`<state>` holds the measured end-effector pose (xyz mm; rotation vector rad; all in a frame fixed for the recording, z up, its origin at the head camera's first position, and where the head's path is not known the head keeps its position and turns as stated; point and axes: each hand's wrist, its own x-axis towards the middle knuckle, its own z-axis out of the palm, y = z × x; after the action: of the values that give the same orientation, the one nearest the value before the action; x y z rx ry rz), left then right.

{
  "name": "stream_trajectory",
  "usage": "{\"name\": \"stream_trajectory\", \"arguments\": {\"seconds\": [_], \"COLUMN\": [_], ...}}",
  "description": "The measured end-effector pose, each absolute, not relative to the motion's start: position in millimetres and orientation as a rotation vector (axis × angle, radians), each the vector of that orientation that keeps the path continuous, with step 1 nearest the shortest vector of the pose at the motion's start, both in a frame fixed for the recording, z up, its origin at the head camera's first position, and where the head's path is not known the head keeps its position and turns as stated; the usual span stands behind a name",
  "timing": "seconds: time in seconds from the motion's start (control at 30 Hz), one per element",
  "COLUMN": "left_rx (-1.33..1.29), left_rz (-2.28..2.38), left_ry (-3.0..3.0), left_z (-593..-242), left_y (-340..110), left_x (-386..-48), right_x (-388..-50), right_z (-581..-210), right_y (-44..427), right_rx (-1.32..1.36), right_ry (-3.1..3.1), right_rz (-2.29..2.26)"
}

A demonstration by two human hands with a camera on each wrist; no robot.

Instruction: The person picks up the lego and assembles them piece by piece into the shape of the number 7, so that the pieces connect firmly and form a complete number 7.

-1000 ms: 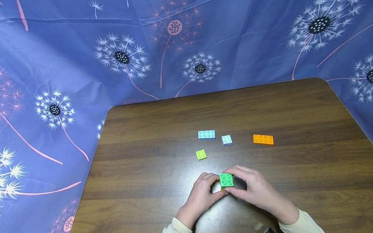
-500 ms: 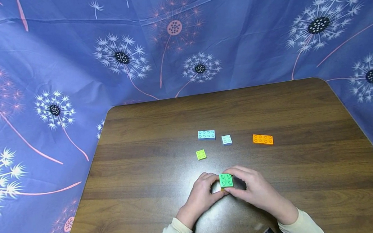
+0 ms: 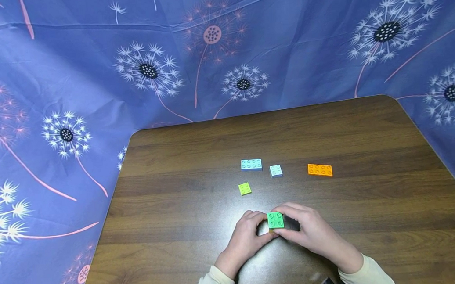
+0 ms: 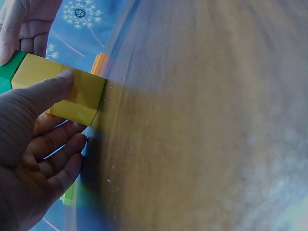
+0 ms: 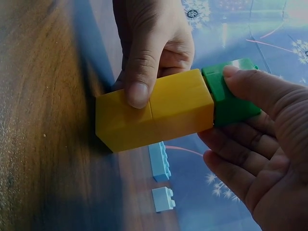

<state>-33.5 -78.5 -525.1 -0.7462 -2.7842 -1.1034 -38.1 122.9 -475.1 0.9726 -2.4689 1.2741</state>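
Note:
Near the front of the table, both hands meet on an upright stack of toy building bricks. Two yellow bricks (image 5: 154, 115), with a seam between them, form its lower part. A green brick (image 3: 275, 220) with studs on top sits at the upper end; whether it is pressed fully home I cannot tell. My left hand (image 3: 247, 235) pinches the yellow bricks between thumb and fingers, its thumb lying across them in the left wrist view. With thumb and fingertips, my right hand (image 3: 313, 228) grips the green brick. From the head view the yellow part is mostly hidden under the green.
Beyond the hands on the wooden table (image 3: 168, 199) lie a lime green brick (image 3: 245, 188), a long light blue brick (image 3: 251, 165), a small pale blue brick (image 3: 275, 170) and an orange brick (image 3: 319, 170). A blue dandelion-print cloth (image 3: 293, 58) hangs behind the table.

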Motion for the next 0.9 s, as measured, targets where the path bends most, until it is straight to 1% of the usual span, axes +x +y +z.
{"name": "stream_trajectory", "arguments": {"seconds": [0.9], "left_rx": [-0.743], "left_rz": [-1.139], "left_ry": [-2.785], "left_z": [-524.1], "left_y": [-78.7], "left_x": [-33.5], "right_x": [-39.0], "right_z": [-476.8], "right_y": [123.6], "right_rx": [0.972], "right_ry": [-2.538], "right_rz": [1.232]}}
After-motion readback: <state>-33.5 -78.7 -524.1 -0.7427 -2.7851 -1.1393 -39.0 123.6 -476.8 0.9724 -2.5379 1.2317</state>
